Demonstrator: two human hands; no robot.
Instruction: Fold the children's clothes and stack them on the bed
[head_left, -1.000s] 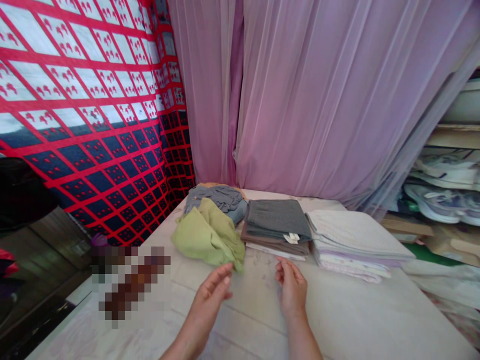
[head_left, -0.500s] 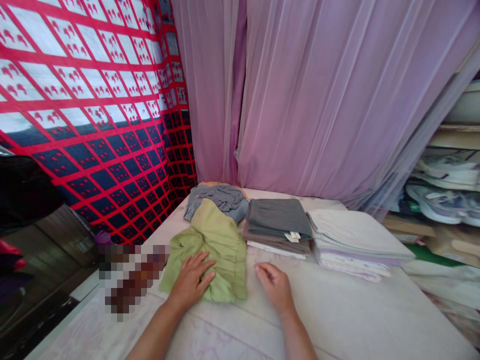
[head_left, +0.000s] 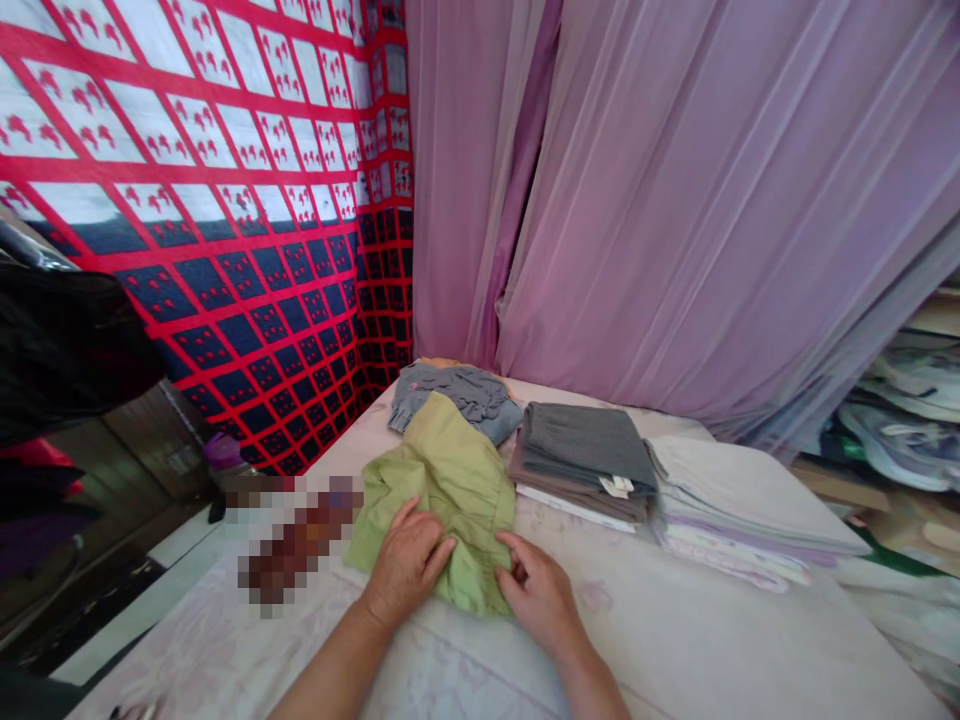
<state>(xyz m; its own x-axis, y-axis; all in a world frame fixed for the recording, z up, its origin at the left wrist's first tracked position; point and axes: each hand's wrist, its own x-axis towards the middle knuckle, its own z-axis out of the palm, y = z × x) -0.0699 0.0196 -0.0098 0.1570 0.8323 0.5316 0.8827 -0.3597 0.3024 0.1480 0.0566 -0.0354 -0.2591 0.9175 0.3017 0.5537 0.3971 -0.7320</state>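
Observation:
A rumpled light-green garment [head_left: 457, 470] lies on the bed in front of me; its exact kind does not show. My left hand [head_left: 409, 560] rests on top of its near part, thumb apart from the fingers and palm down. At the garment's right edge is my right hand [head_left: 536, 590], its thumb and index finger closed on the cloth's border. Behind the green cloth sits a crumpled heap of grey-blue clothes [head_left: 454, 393], partly covered by it. To the right, a stack of folded dark grey and brown clothes [head_left: 589, 445] shows a white tag.
A stack of folded white and lilac cloths [head_left: 750, 490] stands farther right on the pale bed sheet [head_left: 675, 640]. A blurred-out patch [head_left: 300, 550] lies at the left. Purple curtains [head_left: 637, 200] hang behind, a red-grid cloth [head_left: 262, 230] at left, shoes [head_left: 900, 440] on a right-hand shelf.
The green garment was bunched farther back, then drawn nearer and spread. My left hand came down onto it; my right hand moved in to its right edge. The view has shifted left.

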